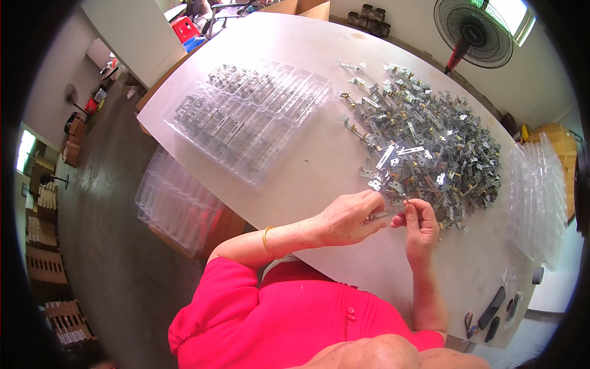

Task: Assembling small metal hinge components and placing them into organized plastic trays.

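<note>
My left hand [351,218], below a yellow bangle on the wrist, is closed around one end of a small metal bracket [382,214]. At the other end, the fingers of my right hand [420,229] pinch the same bracket, or a small part on it; which of the two I cannot tell. Just beyond both hands spreads a big heap of similar silvery metal brackets [430,141], some with brass-coloured bits. To the left, clear plastic trays [255,163] hold rows of these brackets in their compartments.
Stacked empty clear trays [538,197] stand at the table's right edge. More clear trays [175,203] sit on a box left of the table. A phone [491,306] and small items lie at the near right corner. A fan [473,34] stands behind the table [319,154].
</note>
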Available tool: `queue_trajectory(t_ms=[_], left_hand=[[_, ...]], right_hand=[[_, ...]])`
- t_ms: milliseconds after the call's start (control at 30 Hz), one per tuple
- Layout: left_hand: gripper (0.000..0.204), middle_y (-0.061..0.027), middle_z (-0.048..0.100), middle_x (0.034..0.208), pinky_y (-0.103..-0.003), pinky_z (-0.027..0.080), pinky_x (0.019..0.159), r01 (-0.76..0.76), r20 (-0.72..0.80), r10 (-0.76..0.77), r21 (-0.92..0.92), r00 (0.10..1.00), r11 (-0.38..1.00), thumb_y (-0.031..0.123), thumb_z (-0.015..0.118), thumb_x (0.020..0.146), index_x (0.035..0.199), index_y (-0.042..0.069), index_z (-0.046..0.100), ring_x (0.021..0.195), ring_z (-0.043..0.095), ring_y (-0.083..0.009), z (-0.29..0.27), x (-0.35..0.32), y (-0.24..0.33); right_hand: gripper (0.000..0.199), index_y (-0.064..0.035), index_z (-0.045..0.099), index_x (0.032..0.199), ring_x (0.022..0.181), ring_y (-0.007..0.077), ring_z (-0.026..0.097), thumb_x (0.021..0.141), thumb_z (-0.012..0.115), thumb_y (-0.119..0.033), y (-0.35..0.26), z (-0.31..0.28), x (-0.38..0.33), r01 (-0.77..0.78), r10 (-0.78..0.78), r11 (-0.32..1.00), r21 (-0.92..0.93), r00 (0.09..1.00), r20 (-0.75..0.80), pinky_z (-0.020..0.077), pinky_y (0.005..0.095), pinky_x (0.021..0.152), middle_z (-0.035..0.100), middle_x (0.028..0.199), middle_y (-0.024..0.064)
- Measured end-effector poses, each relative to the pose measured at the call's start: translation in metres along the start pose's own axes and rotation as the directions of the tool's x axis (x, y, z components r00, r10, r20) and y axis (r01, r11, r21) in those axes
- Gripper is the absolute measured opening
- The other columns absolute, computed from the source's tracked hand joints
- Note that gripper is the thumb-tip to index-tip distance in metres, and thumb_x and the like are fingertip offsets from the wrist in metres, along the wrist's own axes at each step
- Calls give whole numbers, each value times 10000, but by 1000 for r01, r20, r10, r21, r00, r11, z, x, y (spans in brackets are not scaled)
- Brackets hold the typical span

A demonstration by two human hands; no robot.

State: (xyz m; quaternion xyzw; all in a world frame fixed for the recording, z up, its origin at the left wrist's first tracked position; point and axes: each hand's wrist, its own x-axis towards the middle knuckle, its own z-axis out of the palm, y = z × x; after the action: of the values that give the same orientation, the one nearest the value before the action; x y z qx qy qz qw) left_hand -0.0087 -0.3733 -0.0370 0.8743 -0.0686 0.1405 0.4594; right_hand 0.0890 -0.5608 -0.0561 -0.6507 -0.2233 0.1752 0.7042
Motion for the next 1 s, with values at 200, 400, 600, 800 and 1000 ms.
queue_trajectory(t_ms=[200,400,600,800,1000], left_hand=[[192,-146,630,834,-389,522,663,77,-32,-77,18,997,997,143,694,902,970,10,575,719,626,-296,3,-13,-6],[131,-127,678,874,-324,537,730,199,-219,-185,47,958,979,74,720,881,961,-8,658,815,671,-189,-50,-24,3],[97,-35,691,833,-260,524,718,330,-510,-197,186,838,925,47,719,885,960,-14,718,791,638,-102,-166,-5,-19],[204,-98,719,754,-312,536,708,588,-616,-342,252,710,769,180,734,820,892,-10,746,729,676,-168,-244,18,-71],[283,-137,733,778,-354,551,746,673,-546,-434,375,716,638,292,737,736,849,33,762,759,701,-216,-266,39,-126]], right_hand=[[127,-44,600,1140,806,93,633,1044,557,-115,13,7,-1,24,-27,999,35,995,101,558,266,734,651,971,47],[120,-74,600,1136,902,101,601,1026,560,-45,23,11,-3,216,-216,976,12,969,120,515,253,747,583,1197,76],[82,-40,652,1037,773,132,595,959,650,-15,40,22,-16,235,-179,955,-181,944,279,495,265,685,636,1000,75],[104,-47,675,991,696,222,625,899,699,-2,31,27,-12,322,-198,887,-332,913,355,497,314,630,667,858,97],[116,-48,678,964,716,278,652,867,717,2,27,29,-15,411,-262,828,-382,886,383,517,356,629,678,855,110]])
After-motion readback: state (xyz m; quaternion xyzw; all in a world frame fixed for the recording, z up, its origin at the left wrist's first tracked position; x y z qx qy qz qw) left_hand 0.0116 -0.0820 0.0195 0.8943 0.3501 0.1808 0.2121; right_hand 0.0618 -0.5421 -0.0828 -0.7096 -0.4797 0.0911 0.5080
